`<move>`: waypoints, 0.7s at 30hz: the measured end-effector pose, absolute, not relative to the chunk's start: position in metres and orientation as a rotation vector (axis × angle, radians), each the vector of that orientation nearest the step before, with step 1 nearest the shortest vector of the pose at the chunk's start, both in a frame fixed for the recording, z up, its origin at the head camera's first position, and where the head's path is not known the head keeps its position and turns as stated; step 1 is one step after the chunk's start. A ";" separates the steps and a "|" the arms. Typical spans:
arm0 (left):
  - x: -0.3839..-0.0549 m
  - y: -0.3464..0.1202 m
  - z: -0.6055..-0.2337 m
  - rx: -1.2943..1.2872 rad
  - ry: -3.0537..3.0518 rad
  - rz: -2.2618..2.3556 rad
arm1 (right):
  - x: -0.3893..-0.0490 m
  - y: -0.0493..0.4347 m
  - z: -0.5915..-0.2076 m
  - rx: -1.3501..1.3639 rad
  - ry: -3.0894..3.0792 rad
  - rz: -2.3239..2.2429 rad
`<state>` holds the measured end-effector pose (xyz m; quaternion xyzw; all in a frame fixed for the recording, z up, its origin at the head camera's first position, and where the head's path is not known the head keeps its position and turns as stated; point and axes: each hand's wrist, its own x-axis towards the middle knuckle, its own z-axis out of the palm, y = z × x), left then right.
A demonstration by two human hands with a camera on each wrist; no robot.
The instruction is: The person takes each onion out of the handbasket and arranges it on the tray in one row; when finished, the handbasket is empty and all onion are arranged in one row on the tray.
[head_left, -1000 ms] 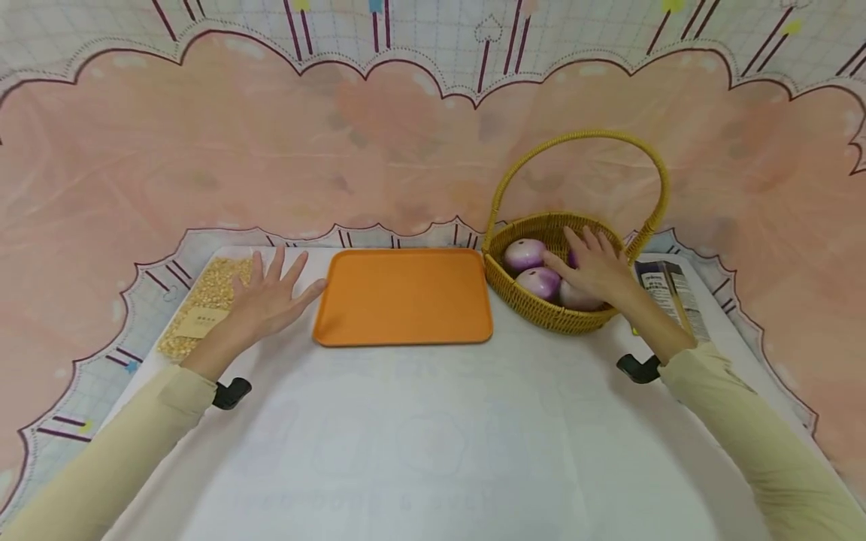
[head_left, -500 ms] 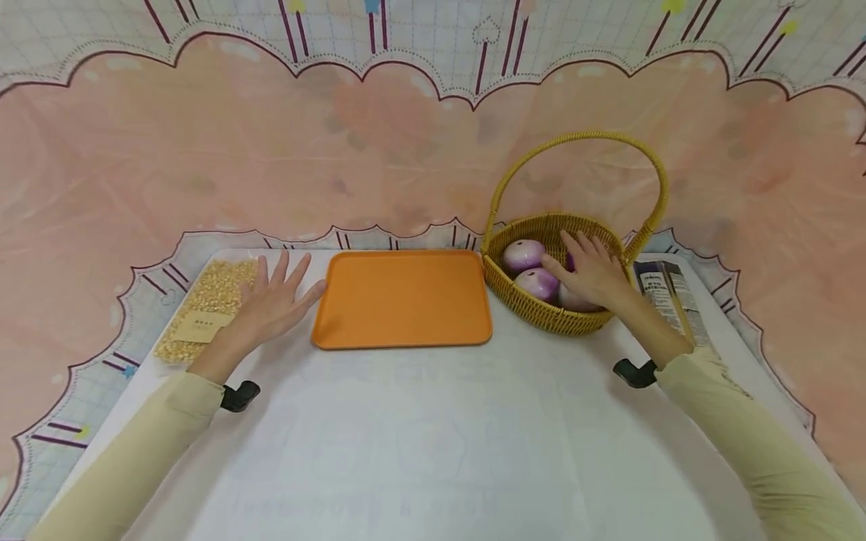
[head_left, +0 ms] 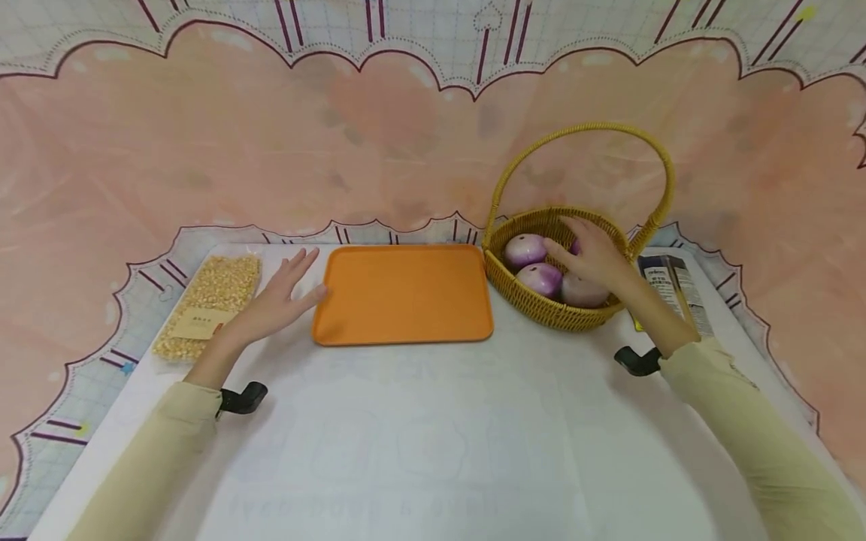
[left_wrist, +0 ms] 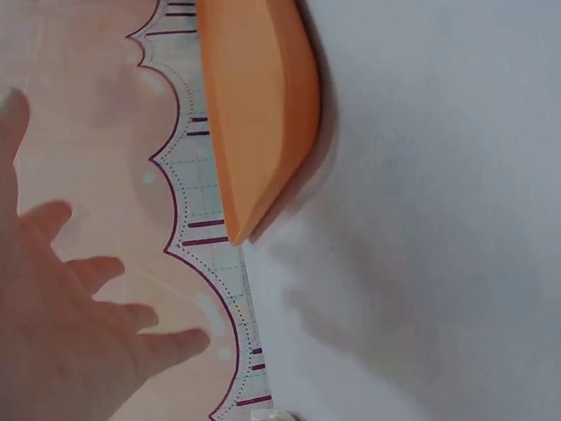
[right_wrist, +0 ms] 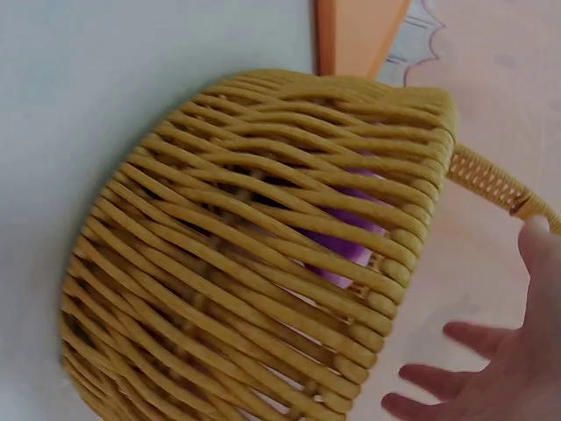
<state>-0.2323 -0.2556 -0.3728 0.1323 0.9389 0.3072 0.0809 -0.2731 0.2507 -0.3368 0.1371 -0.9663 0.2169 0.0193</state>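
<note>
My right hand (head_left: 595,259) is over a yellow wicker basket (head_left: 534,306) with a tall arched handle, its fingers loosely extended above several purple-and-white onions, one an onion (head_left: 539,279) near the front. In the right wrist view, the fingers (right_wrist: 447,381) show beyond the woven rim, holding nothing. My left hand (head_left: 274,304) hovers with fingers spread between a bag of corn kernels (head_left: 226,285) and an orange tray (head_left: 406,293), the thumb overlapping the tray's left edge in the head view. Nothing is in its grasp in the left wrist view either.
A dark printed packet (head_left: 670,289) lies right of the basket, partly behind the right forearm. The white table (head_left: 406,436) ends at a patterned pink cloth (head_left: 399,150) behind. The basket's handle (head_left: 605,126) arches above the right hand.
My left hand has shifted slightly right, off the corn bag, and turned so its fingers look closer together. The right hand stays over the basket, its fingers shifting slightly. The objects stay put.
</note>
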 end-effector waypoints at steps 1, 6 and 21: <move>-0.232 -0.256 -0.374 0.411 2.782 0.953 | -0.274 0.250 -0.335 0.435 -2.996 0.676; -0.229 -0.256 -0.379 0.451 2.721 1.025 | -0.279 0.247 -0.332 0.467 -3.008 0.678; -0.231 -0.246 -0.385 0.288 2.560 1.296 | -0.317 0.256 -0.323 0.606 -3.056 0.907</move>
